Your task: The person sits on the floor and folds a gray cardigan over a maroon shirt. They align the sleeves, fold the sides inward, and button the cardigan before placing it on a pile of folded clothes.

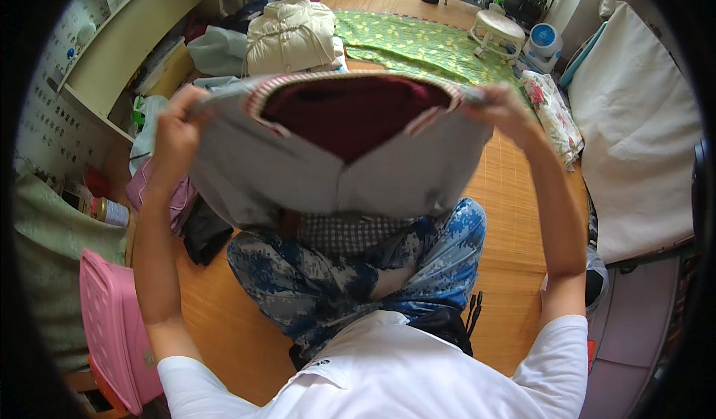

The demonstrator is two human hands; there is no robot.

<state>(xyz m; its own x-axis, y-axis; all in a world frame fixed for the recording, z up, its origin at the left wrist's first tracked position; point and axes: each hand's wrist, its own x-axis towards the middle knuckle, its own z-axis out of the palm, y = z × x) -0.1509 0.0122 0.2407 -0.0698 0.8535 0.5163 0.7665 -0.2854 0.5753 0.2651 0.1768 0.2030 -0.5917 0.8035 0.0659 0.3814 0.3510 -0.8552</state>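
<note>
A grey jacket (268,161) with a striped ribbed collar and a dark red lining hangs stretched between my hands, in front of my crossed legs. My left hand (182,119) grips it at one shoulder, and my right hand (498,111) pinches the other shoulder. The neck opening faces up towards me, showing the lining. Below the jacket's hem, a dark checked cloth (352,234) lies just beyond my lap, partly covered. Both hands are slightly blurred.
A folded cream padded coat (291,35) tops a clothes pile ahead. Left lie a purple garment (168,195) and a pink lidded box (112,329). A green patterned mat (414,44), white stool (498,30) and blue-and-white fan (544,44) are farther off. White cloth (626,139) drapes furniture right.
</note>
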